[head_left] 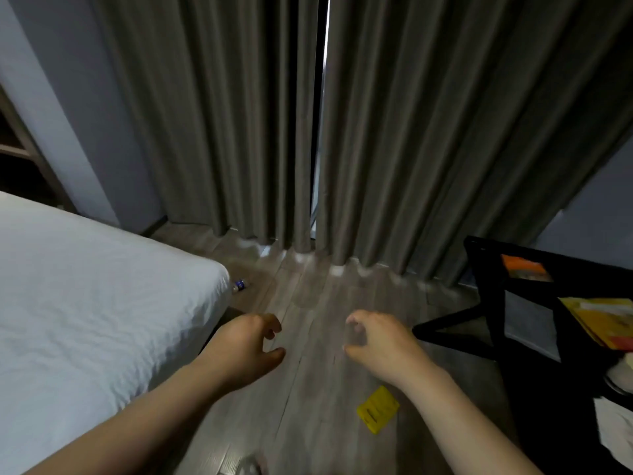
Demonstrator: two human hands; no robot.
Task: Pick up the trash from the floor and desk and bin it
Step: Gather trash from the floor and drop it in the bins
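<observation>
A flat yellow wrapper (pixel 377 413) lies on the wood floor just below my right forearm. A small bottle with a blue label (pixel 239 285) lies on the floor at the corner of the bed. My left hand (pixel 245 349) and my right hand (pixel 378 341) hover side by side above the floor, fingers loosely curled, holding nothing. On the black desk (pixel 534 378) at the right lie an orange packet (pixel 525 268), yellow packets (pixel 606 320) and white crumpled paper (pixel 616 437). No bin is in view.
A bed with a white sheet (pixel 85 303) fills the left side. Grey curtains (pixel 342 132) hang to the floor ahead, with a narrow gap. The desk's black legs (pixel 455 322) reach onto the floor at the right. Bare floor lies between bed and desk.
</observation>
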